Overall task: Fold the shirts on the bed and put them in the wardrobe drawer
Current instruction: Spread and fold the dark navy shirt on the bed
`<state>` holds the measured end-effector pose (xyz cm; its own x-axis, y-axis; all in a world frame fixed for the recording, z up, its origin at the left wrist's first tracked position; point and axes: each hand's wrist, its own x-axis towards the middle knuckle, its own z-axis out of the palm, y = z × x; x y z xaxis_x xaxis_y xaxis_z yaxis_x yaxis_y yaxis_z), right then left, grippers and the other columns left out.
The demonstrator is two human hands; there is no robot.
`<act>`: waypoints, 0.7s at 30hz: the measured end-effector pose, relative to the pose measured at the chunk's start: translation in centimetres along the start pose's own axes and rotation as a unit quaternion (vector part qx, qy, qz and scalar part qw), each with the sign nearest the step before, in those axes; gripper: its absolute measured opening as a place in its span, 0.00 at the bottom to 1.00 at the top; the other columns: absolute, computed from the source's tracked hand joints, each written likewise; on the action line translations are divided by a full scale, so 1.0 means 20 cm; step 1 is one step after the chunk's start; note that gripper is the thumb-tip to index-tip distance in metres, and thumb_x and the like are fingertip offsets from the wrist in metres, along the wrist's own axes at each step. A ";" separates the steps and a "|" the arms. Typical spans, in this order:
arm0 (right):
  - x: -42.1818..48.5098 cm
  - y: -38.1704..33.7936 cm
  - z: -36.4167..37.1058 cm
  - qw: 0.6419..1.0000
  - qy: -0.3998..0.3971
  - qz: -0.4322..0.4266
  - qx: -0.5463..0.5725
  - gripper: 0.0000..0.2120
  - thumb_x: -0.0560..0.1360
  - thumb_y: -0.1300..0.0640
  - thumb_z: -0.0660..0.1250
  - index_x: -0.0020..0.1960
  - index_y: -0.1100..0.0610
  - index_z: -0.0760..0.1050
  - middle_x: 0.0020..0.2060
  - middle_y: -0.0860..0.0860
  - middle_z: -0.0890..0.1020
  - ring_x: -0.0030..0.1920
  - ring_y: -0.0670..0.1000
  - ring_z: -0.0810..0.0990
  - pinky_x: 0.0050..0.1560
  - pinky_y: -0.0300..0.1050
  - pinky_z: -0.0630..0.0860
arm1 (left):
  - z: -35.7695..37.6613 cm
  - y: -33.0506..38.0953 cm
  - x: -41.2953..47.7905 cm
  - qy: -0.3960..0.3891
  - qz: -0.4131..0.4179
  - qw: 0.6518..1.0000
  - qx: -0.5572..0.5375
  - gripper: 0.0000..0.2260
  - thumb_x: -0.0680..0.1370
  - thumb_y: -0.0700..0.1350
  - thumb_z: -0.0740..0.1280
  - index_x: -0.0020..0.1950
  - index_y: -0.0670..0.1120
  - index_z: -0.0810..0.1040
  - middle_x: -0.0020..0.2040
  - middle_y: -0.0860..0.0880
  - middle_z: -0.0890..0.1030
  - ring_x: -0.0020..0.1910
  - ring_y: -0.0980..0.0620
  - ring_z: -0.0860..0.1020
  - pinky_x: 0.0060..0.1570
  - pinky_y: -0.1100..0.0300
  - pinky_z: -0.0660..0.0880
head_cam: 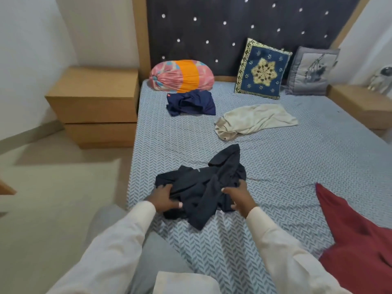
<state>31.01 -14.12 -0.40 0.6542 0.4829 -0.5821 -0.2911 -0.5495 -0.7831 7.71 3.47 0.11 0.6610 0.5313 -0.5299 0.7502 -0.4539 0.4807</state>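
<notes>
Clamps left grip (167, 199) and right grip (238, 198) on opposite sides of crumpled black shirt (201, 185) lying at near edge of bed (286, 166). Likely serves to spread fabric flat before folding.

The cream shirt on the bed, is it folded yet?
No, the cream shirt lies crumpled and loosely spread on the bed.
</notes>
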 end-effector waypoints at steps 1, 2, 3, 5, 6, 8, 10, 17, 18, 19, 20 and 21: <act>0.08 0.10 0.02 0.999 0.020 0.002 -0.047 0.51 0.55 0.44 0.77 0.72 0.43 0.57 0.68 0.54 0.71 0.60 0.58 0.77 0.52 0.58 0.81 | 0.08 -0.01 0.00 0.022 -0.008 0.999 0.039 0.50 0.66 0.69 0.70 0.80 0.51 0.52 0.75 0.42 0.61 0.73 0.40 0.62 0.68 0.48 0.67; 0.14 0.17 0.04 0.995 0.041 0.006 -0.094 0.54 0.51 0.41 0.77 0.73 0.44 0.57 0.69 0.56 0.69 0.61 0.60 0.76 0.54 0.59 0.80 | 0.14 0.00 -0.01 0.037 -0.014 0.996 0.075 0.50 0.68 0.66 0.70 0.80 0.52 0.45 0.76 0.42 0.57 0.74 0.38 0.58 0.68 0.45 0.67; 0.10 0.19 0.08 0.990 0.058 0.007 -0.127 0.56 0.50 0.40 0.77 0.74 0.45 0.56 0.68 0.57 0.69 0.62 0.62 0.75 0.56 0.58 0.80 | 0.18 0.01 -0.02 0.052 -0.010 0.992 0.116 0.50 0.70 0.62 0.71 0.80 0.54 0.41 0.76 0.41 0.56 0.74 0.37 0.57 0.67 0.45 0.68; -0.03 0.15 0.16 0.988 0.059 -0.021 -0.138 0.54 0.56 0.44 0.77 0.75 0.49 0.54 0.67 0.58 0.70 0.60 0.61 0.76 0.55 0.53 0.79 | 0.21 0.04 -0.04 0.076 0.007 0.978 0.195 0.46 0.74 0.57 0.68 0.79 0.56 0.38 0.74 0.41 0.58 0.72 0.37 0.61 0.64 0.45 0.69; -0.07 0.14 0.20 0.990 0.038 -0.026 -0.130 0.51 0.60 0.48 0.77 0.75 0.51 0.53 0.65 0.58 0.73 0.58 0.60 0.78 0.53 0.50 0.79 | 0.21 0.05 -0.05 0.080 0.012 0.970 0.227 0.42 0.76 0.54 0.66 0.80 0.57 0.40 0.73 0.42 0.61 0.70 0.38 0.63 0.65 0.44 0.68; -0.09 0.11 0.24 0.996 0.001 -0.021 -0.083 0.46 0.62 0.54 0.75 0.74 0.55 0.56 0.61 0.60 0.78 0.51 0.57 0.81 0.46 0.46 0.79 | 0.19 0.06 -0.05 0.090 0.029 0.962 0.258 0.31 0.78 0.49 0.61 0.79 0.55 0.54 0.71 0.44 0.65 0.68 0.39 0.66 0.67 0.44 0.65; -0.11 0.08 0.25 0.999 -0.025 0.010 0.023 0.30 0.63 0.56 0.73 0.63 0.59 0.69 0.50 0.60 0.83 0.39 0.52 0.80 0.35 0.43 0.77 | 0.15 0.07 -0.05 0.108 0.066 0.978 0.164 0.24 0.74 0.48 0.60 0.70 0.52 0.69 0.65 0.45 0.71 0.65 0.40 0.68 0.65 0.45 0.67; -0.21 -0.24 0.06 0.946 -0.165 -0.044 0.274 0.05 0.78 0.60 0.65 0.53 0.54 0.77 0.36 0.50 0.82 0.33 0.46 0.79 0.38 0.43 0.80 | -0.34 0.33 -0.09 0.111 0.126 0.847 -0.504 0.08 0.77 0.39 0.63 0.54 0.49 0.74 0.45 0.50 0.80 0.42 0.54 0.77 0.38 0.61 0.73; -0.21 -0.31 0.03 0.945 -0.142 -0.078 0.285 0.05 0.79 0.57 0.66 0.54 0.53 0.77 0.37 0.49 0.82 0.35 0.45 0.79 0.38 0.42 0.80 | -0.42 0.34 -0.04 0.118 0.108 0.825 -0.542 0.09 0.79 0.41 0.63 0.58 0.49 0.72 0.50 0.49 0.80 0.45 0.53 0.78 0.39 0.59 0.74; -0.21 -0.37 0.00 0.947 -0.121 -0.110 0.277 0.06 0.78 0.53 0.68 0.54 0.52 0.78 0.38 0.48 0.81 0.36 0.45 0.79 0.39 0.41 0.79 | -0.50 0.35 0.00 0.133 0.092 0.810 -0.564 0.13 0.80 0.43 0.64 0.64 0.47 0.70 0.56 0.47 0.79 0.49 0.50 0.78 0.40 0.57 0.75; -0.22 -0.43 -0.03 0.954 -0.107 -0.135 0.247 0.09 0.76 0.47 0.70 0.54 0.51 0.78 0.39 0.50 0.80 0.38 0.46 0.78 0.39 0.40 0.78 | -0.54 0.31 0.05 0.169 0.063 0.816 -0.549 0.20 0.80 0.47 0.65 0.70 0.46 0.66 0.63 0.46 0.76 0.55 0.47 0.78 0.44 0.54 0.77; -0.22 -0.48 -0.06 0.964 -0.093 -0.150 0.201 0.14 0.74 0.42 0.72 0.53 0.50 0.78 0.41 0.52 0.77 0.40 0.48 0.76 0.39 0.40 0.77 | -0.57 0.26 0.09 0.212 0.021 0.845 -0.490 0.27 0.79 0.50 0.66 0.74 0.46 0.61 0.68 0.44 0.72 0.61 0.43 0.75 0.50 0.51 0.77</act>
<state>31.69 -11.88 9.93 0.6260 0.7128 -0.3162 -0.3790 -0.0761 -0.9222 12.62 10.23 9.49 0.4661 0.8324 -0.2998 0.2161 0.2215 0.9509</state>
